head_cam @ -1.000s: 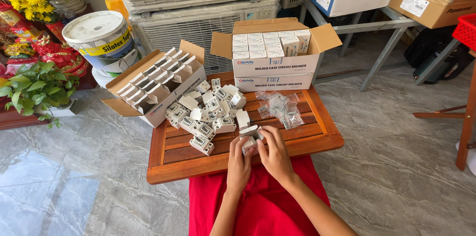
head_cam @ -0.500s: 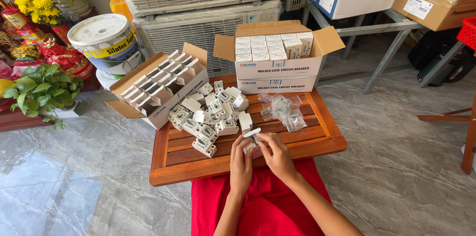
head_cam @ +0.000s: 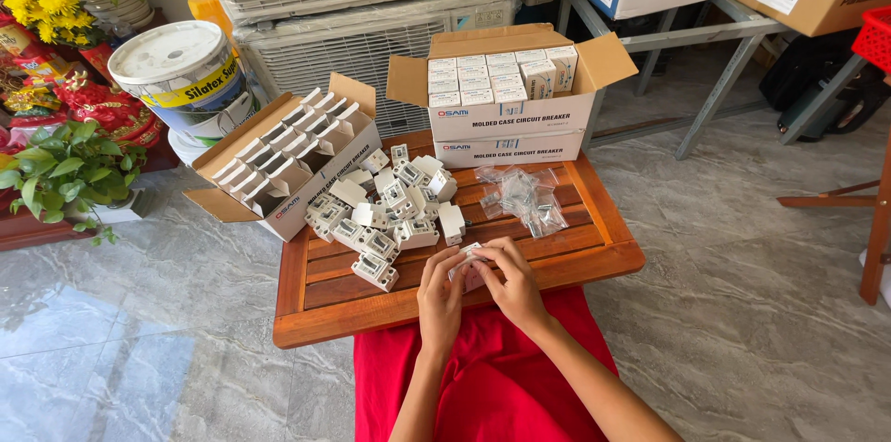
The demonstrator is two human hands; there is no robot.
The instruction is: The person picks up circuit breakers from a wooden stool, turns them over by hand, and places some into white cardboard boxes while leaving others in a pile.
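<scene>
Small white breaker unit (head_cam: 471,261), partly hidden, gripped between left hand (head_cam: 440,289) and right hand (head_cam: 512,282) above wooden table's near edge.

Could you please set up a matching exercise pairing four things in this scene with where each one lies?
Things:
1. pile of white breakers
2. clear plastic bags
3. white bucket
4. open carton with upright boxes

Places:
A. on the floor, far left of the table
B. far edge of the wooden table
C. middle of the table top
D. right part of the table top

Pairs: 1-C, 2-D, 3-A, 4-B
</scene>
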